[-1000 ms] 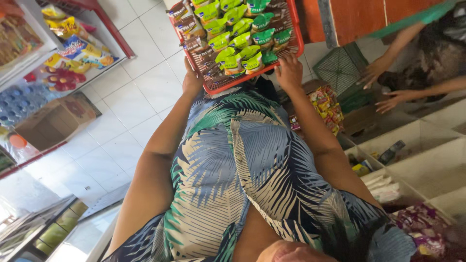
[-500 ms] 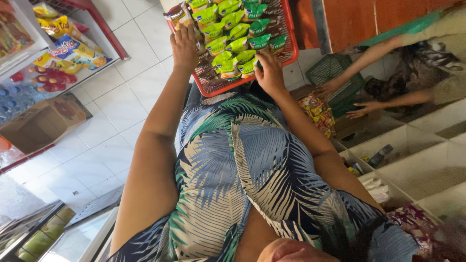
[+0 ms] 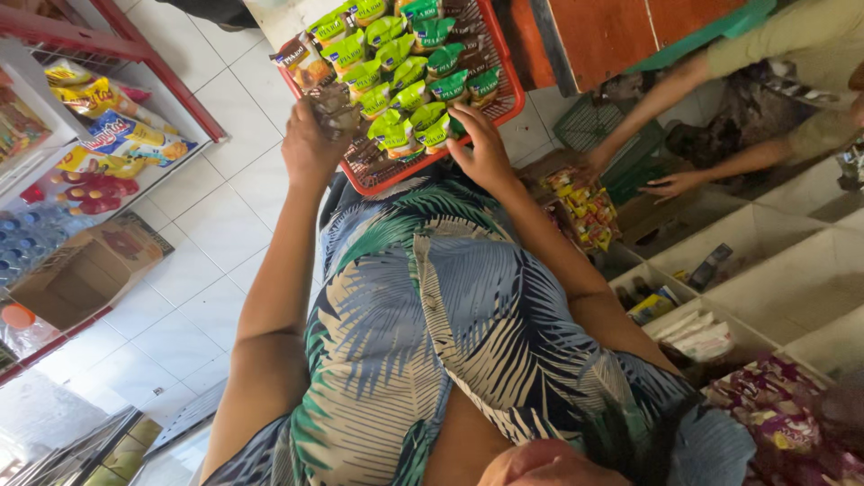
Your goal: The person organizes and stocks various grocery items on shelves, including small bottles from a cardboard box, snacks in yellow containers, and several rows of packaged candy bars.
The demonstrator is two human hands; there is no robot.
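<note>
A red wire basket (image 3: 504,94) in front of me holds rows of green and yellow snack packets (image 3: 405,67) and some brown ones. My left hand (image 3: 306,144) is at the basket's left side, closed around a dark brown packet (image 3: 335,106). My right hand (image 3: 481,148) rests at the near rim with its fingers spread, the fingertips touching a green packet (image 3: 436,130). My patterned leaf-print dress fills the lower middle of the view.
Another person's arms (image 3: 666,99) reach into a green basket (image 3: 594,135) on the right. White shelf compartments (image 3: 765,270) with small goods lie to the right. A cardboard box (image 3: 85,270) and a red rack of snack bags (image 3: 108,135) stand on the tiled floor at left.
Both my hands left the basket's near edge and moved in over the packets. My left hand now grips a dark brown packet.
</note>
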